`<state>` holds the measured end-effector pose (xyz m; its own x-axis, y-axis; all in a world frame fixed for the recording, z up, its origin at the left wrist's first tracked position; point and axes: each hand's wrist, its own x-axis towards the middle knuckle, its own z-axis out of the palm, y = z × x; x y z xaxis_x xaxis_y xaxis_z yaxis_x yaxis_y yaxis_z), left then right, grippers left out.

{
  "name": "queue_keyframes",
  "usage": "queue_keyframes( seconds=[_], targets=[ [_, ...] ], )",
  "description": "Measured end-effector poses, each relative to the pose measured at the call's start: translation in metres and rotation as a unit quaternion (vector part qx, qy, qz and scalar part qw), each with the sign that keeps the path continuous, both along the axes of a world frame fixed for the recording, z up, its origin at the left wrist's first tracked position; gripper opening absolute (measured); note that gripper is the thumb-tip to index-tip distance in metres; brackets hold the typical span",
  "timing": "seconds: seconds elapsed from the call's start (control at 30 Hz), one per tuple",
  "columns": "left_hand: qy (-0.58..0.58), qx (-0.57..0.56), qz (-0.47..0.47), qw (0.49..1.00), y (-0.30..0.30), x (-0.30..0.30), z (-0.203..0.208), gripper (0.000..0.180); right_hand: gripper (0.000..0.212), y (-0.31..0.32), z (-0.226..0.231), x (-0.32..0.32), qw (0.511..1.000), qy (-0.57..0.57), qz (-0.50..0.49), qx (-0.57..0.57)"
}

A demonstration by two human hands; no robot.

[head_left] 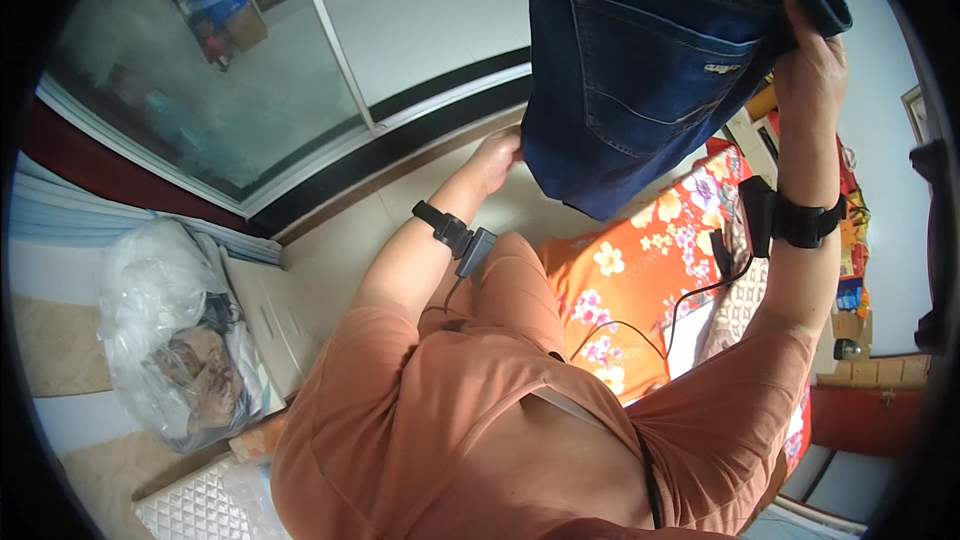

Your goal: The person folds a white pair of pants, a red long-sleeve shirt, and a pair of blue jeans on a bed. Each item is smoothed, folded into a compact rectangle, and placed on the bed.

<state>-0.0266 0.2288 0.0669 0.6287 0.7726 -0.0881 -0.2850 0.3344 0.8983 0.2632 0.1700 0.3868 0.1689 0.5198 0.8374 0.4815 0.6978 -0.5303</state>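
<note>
Dark blue jeans (655, 70) hang spread out in front of me at the upper right, with a stitched back pocket facing me. My right hand (812, 65) is closed round the jeans by the waistband at their right side, raised high. Lower down, my left hand (497, 158) grips their left edge; its fingertips are hidden behind the cloth. The lower edge of the jeans hangs free above the floor and the bed. Both forearms wear black straps with small boxes and a cable.
A bed with an orange flowered sheet (610, 280) lies below the jeans. On the left stand a sliding glass door (210, 70), a pale drawer cabinet (265, 315) and a clear plastic bag (165, 330) stuffed with things. A loose black cable (690, 292) crosses the bed.
</note>
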Motion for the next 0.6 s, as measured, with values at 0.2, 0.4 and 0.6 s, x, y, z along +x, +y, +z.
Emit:
queue_keyframes(
  seconds=[0.2,0.4,0.6],
  targets=[
    [-0.287,-0.182,-0.072,0.938,-0.046,0.037,0.03,0.04,0.058,-0.008,0.025,0.06,0.827,-0.451,-0.329,0.069],
    [-0.435,-0.197,-0.074,0.876,-0.001,0.002,0.055,0.047,0.066,0.012,0.024,0.118,0.821,-0.47,-0.324,0.03],
    [-0.109,0.012,-0.037,0.993,0.049,-0.008,0.065,0.031,0.058,0.075,-0.014,0.143,0.868,-0.393,-0.301,-0.04]
  ],
)
